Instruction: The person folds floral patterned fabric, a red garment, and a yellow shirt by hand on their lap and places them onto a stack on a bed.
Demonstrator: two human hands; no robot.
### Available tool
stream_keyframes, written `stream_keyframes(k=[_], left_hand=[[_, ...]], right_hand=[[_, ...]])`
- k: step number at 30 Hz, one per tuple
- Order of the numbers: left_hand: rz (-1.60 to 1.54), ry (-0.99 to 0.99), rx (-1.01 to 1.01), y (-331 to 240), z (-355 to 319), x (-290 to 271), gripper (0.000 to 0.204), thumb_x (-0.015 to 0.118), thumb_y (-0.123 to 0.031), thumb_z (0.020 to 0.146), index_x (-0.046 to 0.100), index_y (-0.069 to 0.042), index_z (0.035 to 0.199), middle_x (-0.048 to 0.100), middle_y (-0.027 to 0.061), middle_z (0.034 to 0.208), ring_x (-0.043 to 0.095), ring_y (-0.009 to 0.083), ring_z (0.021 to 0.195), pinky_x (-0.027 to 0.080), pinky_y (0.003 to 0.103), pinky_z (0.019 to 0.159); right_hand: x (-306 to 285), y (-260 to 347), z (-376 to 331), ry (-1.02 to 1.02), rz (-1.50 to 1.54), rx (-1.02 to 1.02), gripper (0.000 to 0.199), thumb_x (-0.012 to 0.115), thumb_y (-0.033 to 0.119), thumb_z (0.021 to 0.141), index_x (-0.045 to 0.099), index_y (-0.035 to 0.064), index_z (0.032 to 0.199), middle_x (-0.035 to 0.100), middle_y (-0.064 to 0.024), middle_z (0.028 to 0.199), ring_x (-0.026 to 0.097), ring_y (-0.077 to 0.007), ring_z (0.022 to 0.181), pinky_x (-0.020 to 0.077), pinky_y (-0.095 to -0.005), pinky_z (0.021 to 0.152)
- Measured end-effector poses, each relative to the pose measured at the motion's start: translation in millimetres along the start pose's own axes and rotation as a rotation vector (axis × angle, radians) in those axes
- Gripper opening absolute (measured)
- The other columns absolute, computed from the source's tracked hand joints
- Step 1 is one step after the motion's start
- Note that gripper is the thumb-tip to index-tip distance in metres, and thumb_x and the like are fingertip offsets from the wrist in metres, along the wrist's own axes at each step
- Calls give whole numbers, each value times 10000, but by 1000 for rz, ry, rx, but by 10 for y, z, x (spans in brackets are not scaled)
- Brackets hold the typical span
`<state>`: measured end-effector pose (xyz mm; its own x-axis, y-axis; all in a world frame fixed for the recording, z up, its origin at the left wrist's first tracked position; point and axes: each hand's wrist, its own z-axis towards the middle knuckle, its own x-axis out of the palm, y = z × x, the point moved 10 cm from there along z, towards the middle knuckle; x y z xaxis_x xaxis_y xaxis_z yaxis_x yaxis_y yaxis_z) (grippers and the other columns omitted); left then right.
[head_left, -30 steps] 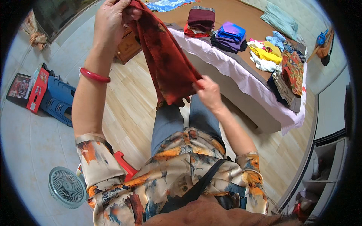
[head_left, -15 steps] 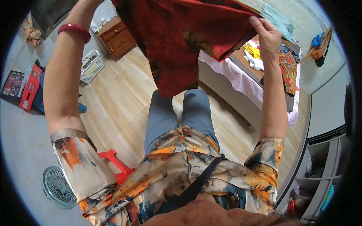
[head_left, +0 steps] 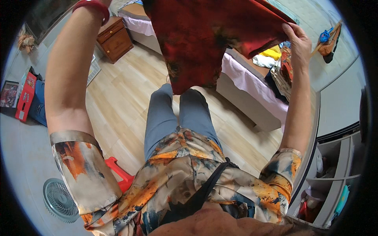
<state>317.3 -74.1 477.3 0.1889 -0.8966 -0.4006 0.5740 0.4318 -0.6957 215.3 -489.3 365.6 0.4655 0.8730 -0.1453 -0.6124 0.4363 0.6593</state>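
A dark red garment with blackish and golden patches hangs spread in front of me at the top of the view. Its lower end falls to just above my knees, and its upper edge is cut off by the frame. My right hand pinches its right-hand corner between thumb and fingers. The left forearm, with a red bangle at the wrist, reaches up past the top edge, so that hand and any hold it has are out of sight.
To the right stands a bed with a pink sheet and piled clothes. A wooden bedside cabinet is at the far left, near a white basket. A grey fan, red plastic object and open shelves lie closer.
My right hand has shifted right and slightly down, drawing the garment's corner along. The garment hangs a little further right, and the left wrist has risen and moved right. The view has turned somewhat.
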Motion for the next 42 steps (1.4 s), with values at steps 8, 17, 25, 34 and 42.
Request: stream_keyframes(k=[8, 17, 25, 34, 42], left_hand=[[-174, 130, -23, 112, 79, 704, 153, 512, -103, 896, 597, 18, 938, 588, 92, 667, 545, 170, 423, 485, 262, 384], [-457, 236, -44, 551, -201, 994, 142, 480, -115, 930, 578, -15, 955, 601, 60, 756, 574, 142, 580, 505, 261, 546], [-396, 422, -293, 2609, -1097, 513, 109, 527, -152, 910, 563, -107, 1003, 573, -39, 893, 558, 78, 806, 458, 226, 699], [-645, 221, -876, 4513, -3597, -100, 121, 520, -77, 853, 576, -122, 951, 617, 1, 911, 588, 136, 820, 480, 300, 762], [-906, -175, -955, 4736, -4545, -156, 119, 497, -42, 784, 579, -73, 864, 609, 33, 865, 590, 153, 793, 493, 307, 756]], right_hand=[[-625, 44, -299, -226, 139, -93, 174, 674, 62, 825, 653, -20, 977, 655, -50, 908, 594, -102, 830, 459, -211, 772], [-527, 779, -1151, -63, 180, -148, 131, 620, -34, 815, 614, -24, 945, 623, -73, 887, 581, -115, 773, 464, -208, 685], [1928, 1389, -2738, 830, 275, -448, 106, 562, 49, 733, 543, 29, 836, 511, -106, 766, 570, -269, 668, 464, -379, 541], [3416, 1124, -4231, 1264, 655, -183, 117, 602, 92, 748, 522, 40, 816, 534, -131, 770, 575, -359, 676, 464, -452, 566], [3657, 1246, -4778, 1785, 608, 37, 128, 604, 123, 802, 566, 61, 908, 550, -113, 865, 572, -327, 837, 463, -420, 686]])
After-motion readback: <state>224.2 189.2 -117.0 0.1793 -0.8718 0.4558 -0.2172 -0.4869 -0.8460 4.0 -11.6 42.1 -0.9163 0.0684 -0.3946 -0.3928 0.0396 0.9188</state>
